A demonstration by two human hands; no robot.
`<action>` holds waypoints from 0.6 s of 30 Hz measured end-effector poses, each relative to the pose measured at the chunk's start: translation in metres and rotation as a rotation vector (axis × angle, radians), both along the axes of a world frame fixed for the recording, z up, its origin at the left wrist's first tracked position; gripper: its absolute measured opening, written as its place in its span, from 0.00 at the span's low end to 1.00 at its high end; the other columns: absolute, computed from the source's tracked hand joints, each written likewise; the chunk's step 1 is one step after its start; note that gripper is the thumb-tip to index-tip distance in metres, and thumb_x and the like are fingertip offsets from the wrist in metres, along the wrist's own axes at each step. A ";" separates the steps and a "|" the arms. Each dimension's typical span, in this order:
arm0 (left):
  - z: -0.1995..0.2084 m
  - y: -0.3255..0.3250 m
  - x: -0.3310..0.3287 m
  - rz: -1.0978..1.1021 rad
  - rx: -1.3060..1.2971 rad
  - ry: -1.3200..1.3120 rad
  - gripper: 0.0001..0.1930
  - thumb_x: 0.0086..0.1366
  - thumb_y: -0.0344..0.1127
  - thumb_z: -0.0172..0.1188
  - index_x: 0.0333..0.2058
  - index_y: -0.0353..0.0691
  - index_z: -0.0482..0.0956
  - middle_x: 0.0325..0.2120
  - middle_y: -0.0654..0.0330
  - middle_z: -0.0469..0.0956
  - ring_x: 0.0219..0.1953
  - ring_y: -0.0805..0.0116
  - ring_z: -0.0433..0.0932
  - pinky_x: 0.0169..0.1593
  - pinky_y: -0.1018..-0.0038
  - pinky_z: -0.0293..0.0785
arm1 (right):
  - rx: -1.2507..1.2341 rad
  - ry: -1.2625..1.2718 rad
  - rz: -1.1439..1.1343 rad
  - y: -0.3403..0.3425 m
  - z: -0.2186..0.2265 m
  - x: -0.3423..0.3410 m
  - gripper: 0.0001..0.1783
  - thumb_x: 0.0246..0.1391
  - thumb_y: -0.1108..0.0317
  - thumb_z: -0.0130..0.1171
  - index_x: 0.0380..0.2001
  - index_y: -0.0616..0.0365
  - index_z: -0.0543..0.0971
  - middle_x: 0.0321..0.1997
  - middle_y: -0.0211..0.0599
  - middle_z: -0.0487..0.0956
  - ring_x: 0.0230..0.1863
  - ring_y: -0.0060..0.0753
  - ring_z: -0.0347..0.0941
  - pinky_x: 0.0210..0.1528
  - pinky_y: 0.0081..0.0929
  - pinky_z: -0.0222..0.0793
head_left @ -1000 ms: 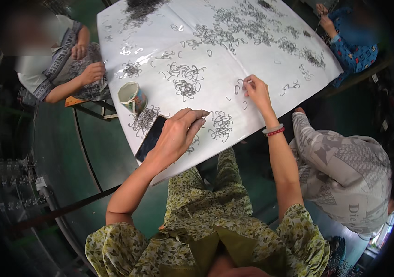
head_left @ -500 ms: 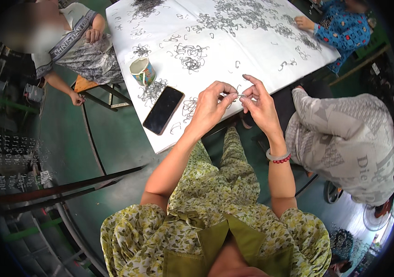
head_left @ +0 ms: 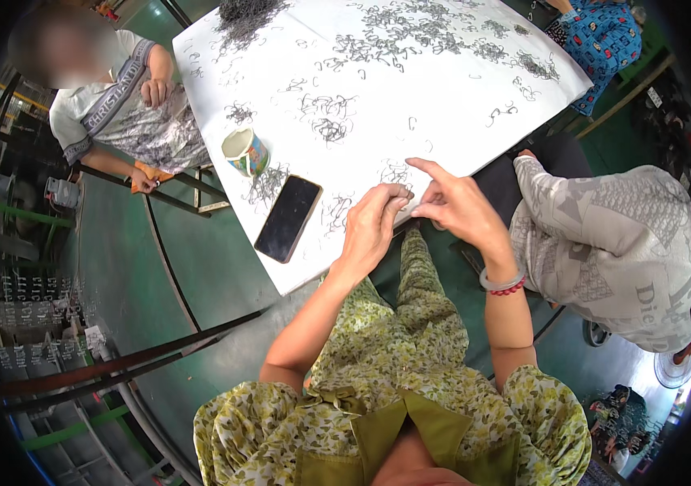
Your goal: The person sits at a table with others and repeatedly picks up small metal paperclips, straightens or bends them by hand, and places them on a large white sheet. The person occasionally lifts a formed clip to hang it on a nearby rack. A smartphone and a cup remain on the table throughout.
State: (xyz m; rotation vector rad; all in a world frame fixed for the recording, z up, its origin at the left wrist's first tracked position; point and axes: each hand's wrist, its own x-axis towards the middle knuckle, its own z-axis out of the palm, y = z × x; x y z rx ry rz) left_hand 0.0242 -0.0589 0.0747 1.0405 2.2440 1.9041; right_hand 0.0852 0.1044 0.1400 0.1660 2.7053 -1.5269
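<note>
Just over the near edge of the white-covered table (head_left: 442,97), my two hands meet fingertip to fingertip. The thumb and fingers of my left hand (head_left: 371,225) are pressed together; whatever they pinch is too small to make out. My right hand (head_left: 467,212) has its index finger raised, while its thumb closes against another finger beside the left fingertips. What lies in that pinch is also unclear. Right beyond the fingers is a small cluster of thin dark curved wire hooks (head_left: 395,171). More hooks (head_left: 337,212) lie left of my left hand.
A black phone (head_left: 289,219) and a patterned mug (head_left: 258,154) stand on the table's left side. Larger hook heaps (head_left: 374,40) cover the far part. People sit at the left (head_left: 131,89), the far right (head_left: 604,40) and close on my right (head_left: 612,251).
My hands have drawn back toward the table edge, uncovering the hook cluster beyond them. The thin hook seen between my fingertips no longer shows. The far-right person's hand has left the tabletop.
</note>
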 end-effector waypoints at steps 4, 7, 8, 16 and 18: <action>0.010 0.000 -0.007 0.004 -0.049 -0.118 0.03 0.66 0.24 0.56 0.38 0.32 0.75 0.33 0.52 0.82 0.37 0.60 0.82 0.41 0.68 0.77 | 0.134 0.089 -0.165 0.059 -0.026 -0.043 0.14 0.49 0.70 0.64 0.42 0.58 0.83 0.27 0.41 0.81 0.32 0.37 0.77 0.39 0.37 0.71; 0.012 0.002 -0.012 -0.030 -0.078 -0.147 0.03 0.66 0.24 0.57 0.37 0.32 0.75 0.33 0.53 0.82 0.37 0.61 0.82 0.42 0.69 0.77 | 0.479 0.244 -0.131 0.108 -0.095 -0.098 0.12 0.50 0.74 0.60 0.39 0.54 0.85 0.31 0.37 0.80 0.39 0.41 0.73 0.45 0.36 0.69; 0.011 0.001 -0.013 -0.038 -0.089 -0.155 0.03 0.66 0.24 0.57 0.37 0.32 0.74 0.33 0.52 0.82 0.37 0.61 0.82 0.42 0.69 0.76 | 0.547 0.255 -0.091 0.121 -0.118 -0.116 0.12 0.49 0.75 0.60 0.38 0.53 0.85 0.32 0.36 0.79 0.41 0.41 0.72 0.46 0.36 0.68; 0.005 -0.014 -0.020 -0.038 -0.083 -0.130 0.03 0.66 0.24 0.57 0.37 0.32 0.74 0.33 0.54 0.82 0.37 0.63 0.82 0.42 0.70 0.76 | 0.763 0.449 -0.015 0.137 -0.164 -0.155 0.06 0.48 0.73 0.59 0.30 0.52 0.83 0.34 0.30 0.76 0.44 0.34 0.67 0.47 0.35 0.60; 0.003 -0.014 -0.022 -0.064 -0.111 -0.146 0.03 0.67 0.23 0.55 0.38 0.32 0.74 0.34 0.54 0.82 0.40 0.65 0.82 0.45 0.71 0.76 | 0.861 0.512 -0.037 0.128 -0.172 -0.149 0.04 0.49 0.73 0.58 0.29 0.54 0.81 0.36 0.29 0.75 0.45 0.35 0.66 0.47 0.37 0.59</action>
